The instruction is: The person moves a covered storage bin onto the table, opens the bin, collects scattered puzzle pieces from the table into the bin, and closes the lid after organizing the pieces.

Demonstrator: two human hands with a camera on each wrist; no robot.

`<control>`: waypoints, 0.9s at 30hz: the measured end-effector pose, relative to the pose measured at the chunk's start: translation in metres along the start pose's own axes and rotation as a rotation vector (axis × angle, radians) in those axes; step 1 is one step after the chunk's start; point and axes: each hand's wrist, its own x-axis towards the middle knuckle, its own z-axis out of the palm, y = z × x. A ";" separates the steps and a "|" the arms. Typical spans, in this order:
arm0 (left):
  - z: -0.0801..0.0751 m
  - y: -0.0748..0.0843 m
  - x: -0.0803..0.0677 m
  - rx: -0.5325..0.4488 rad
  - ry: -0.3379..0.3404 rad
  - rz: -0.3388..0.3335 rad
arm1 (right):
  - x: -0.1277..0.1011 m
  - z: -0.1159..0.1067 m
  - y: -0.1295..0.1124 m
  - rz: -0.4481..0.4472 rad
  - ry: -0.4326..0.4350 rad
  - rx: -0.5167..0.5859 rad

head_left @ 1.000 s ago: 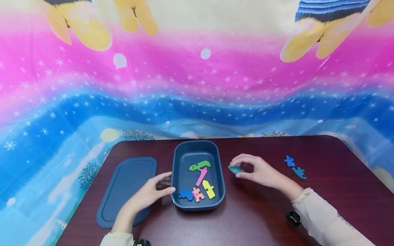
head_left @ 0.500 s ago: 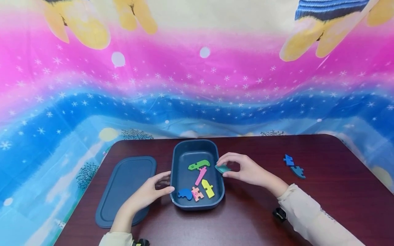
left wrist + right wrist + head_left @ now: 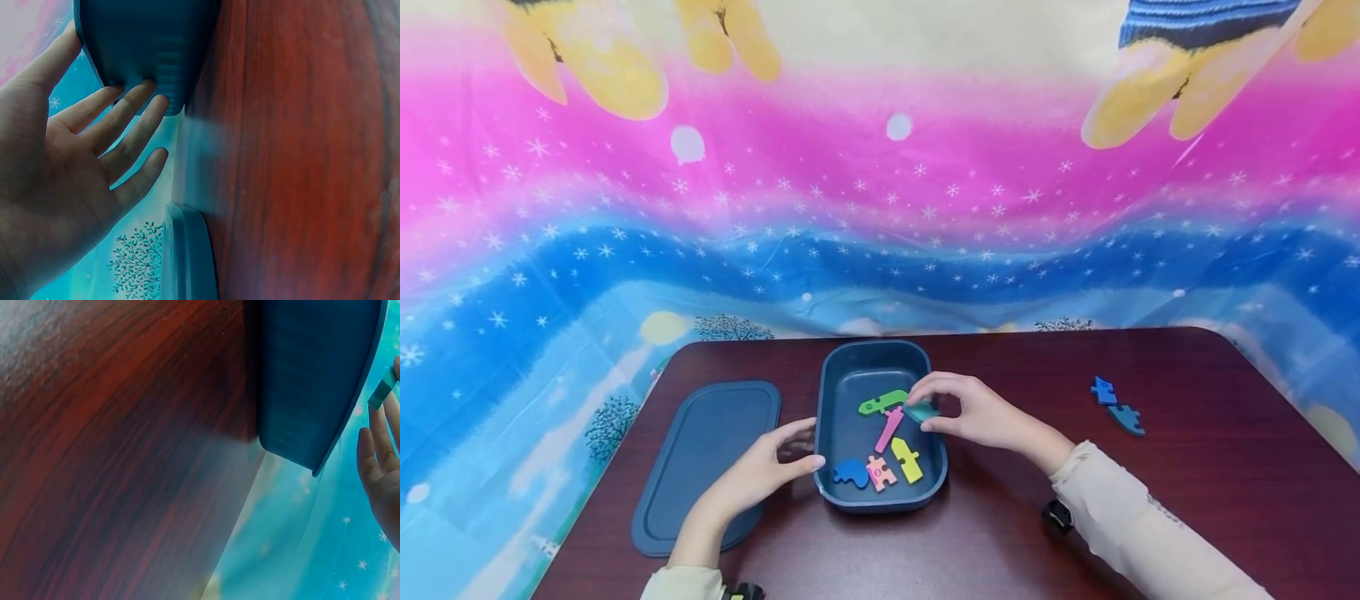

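Note:
Over the right side of the dark blue-grey box (image 3: 882, 497), my right hand (image 3: 972, 410) pinches a teal puzzle piece (image 3: 921, 412) between thumb and fingers. The right wrist view shows this piece (image 3: 382, 389) edge-on, above the box wall (image 3: 312, 381). My left hand (image 3: 767, 467) rests against the box's left side, thumb at the rim and fingers fairly straight along the outer wall. Inside the box lie a green puzzle piece (image 3: 882, 402), a pink one (image 3: 889, 431), a yellow one (image 3: 907, 462), a salmon one (image 3: 882, 474) and a blue one (image 3: 852, 472).
A blue puzzle piece (image 3: 1103, 390) and another teal piece (image 3: 1127, 419) lie on the dark red-brown table (image 3: 1015, 533) at the right. The flat box lid (image 3: 715, 450) lies to the left, partly under my left forearm. A printed cloth (image 3: 880, 208) hangs behind the table.
My right hand has moved left with the teal puzzle piece, from beside the box to over its inside. The left hand and the box have stayed in place.

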 end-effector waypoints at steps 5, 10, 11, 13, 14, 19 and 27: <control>0.000 0.000 0.000 0.005 -0.001 0.002 | 0.003 0.003 0.001 0.012 -0.004 -0.005; 0.000 -0.001 0.001 0.004 -0.001 0.007 | 0.005 0.008 0.004 0.021 -0.024 0.006; 0.000 -0.001 0.001 0.003 -0.001 0.009 | 0.006 0.009 0.005 0.025 -0.027 0.007; 0.000 -0.002 0.001 0.003 -0.002 0.013 | 0.007 0.010 0.005 0.036 -0.033 0.008; 0.000 -0.002 0.001 0.003 -0.003 0.015 | 0.007 0.011 0.005 0.042 -0.035 0.010; 0.000 -0.003 0.001 0.006 -0.001 0.016 | 0.009 0.012 0.004 0.047 -0.044 0.002; 0.000 -0.002 0.001 0.011 0.005 0.009 | 0.009 0.013 0.005 0.028 -0.045 -0.014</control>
